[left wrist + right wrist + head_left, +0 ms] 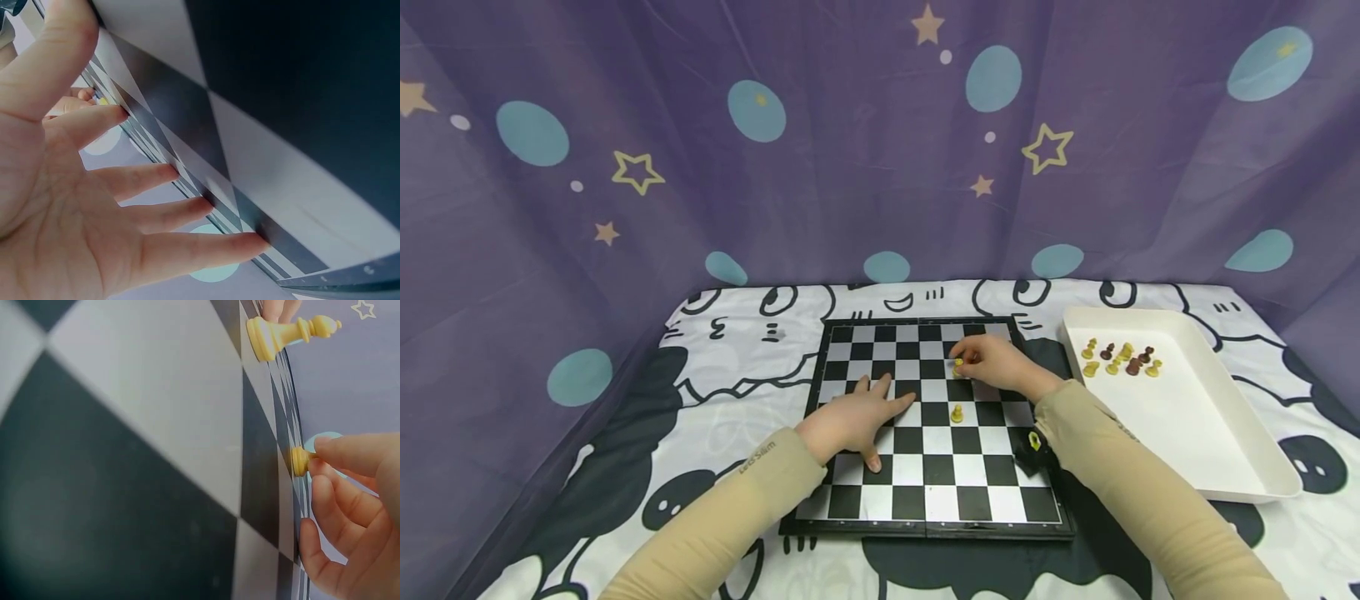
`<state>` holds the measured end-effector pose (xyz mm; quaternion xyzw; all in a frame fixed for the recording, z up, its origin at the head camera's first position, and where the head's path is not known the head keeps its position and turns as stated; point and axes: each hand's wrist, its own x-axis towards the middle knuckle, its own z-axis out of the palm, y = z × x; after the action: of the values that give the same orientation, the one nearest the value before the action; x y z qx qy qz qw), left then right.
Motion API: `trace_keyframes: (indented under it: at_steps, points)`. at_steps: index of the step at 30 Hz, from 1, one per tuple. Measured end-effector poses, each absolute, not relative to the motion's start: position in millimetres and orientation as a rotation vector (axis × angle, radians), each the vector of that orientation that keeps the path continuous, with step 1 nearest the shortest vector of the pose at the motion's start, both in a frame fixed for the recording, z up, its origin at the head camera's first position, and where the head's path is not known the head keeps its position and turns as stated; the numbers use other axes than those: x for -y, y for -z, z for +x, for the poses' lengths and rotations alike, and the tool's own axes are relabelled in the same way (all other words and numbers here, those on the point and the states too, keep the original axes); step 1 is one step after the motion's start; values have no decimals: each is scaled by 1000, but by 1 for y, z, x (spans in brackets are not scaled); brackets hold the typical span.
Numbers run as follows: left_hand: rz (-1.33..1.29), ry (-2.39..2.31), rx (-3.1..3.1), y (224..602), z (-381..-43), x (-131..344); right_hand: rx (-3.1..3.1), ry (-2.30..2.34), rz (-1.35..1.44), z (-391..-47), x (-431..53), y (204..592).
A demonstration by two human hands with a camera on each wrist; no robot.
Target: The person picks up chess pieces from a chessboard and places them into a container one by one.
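Observation:
A black-and-white chessboard lies flat on the patterned cloth. My right hand is over its far right part, thumb and fingers pinching a yellow chess piece. The base of that piece appears to meet the board; its top is hidden by the fingertips. Nearer to me, a yellow bishop stands upright on a light square, also seen in the head view. On the left half of the board, my left hand rests with fingers spread, fingertips touching the squares and nothing held.
Right of the board sits a white tray, with several yellow and dark red chess pieces lying and standing in its far part. Beneath everything is a black-and-white cartoon cloth. A purple curtain hangs behind.

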<state>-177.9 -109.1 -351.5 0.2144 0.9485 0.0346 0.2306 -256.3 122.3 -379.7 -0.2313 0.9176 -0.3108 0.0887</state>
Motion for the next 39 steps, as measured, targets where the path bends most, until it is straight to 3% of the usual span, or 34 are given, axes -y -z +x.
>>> trace_keyframes:
  at_steps: [19,39]
  points:
    - [586,-101,-2610,354,-178,110,-2713,994,-727,-253,-121,376]
    - [592,-102,-2618,352,-177,109,-2774,985,-805,-226,-143,353]
